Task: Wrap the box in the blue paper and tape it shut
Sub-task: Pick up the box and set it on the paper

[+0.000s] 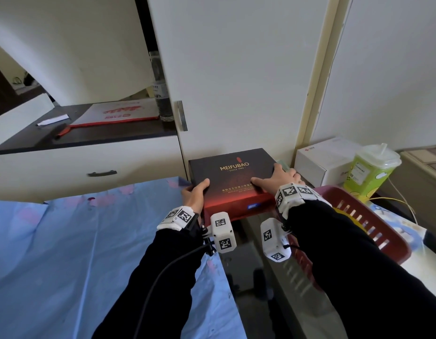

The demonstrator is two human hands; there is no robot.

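A flat black and red box [232,173] with gold lettering lies against the white cabinet, past the far right corner of the blue paper [89,241]. My left hand [196,195] grips the box's near left corner, thumb on the lid. My right hand [279,181] holds the right edge, thumb on the lid and fingers curled over the side. The blue paper is spread flat over the table to the left and near side. No tape is in view.
A red slotted basket [358,216] sits just right of my right arm. Behind it stand a green lidded cup [369,171] and a white carton [322,157]. A dark shelf [89,135] at the left holds a red-printed folder and a bottle.
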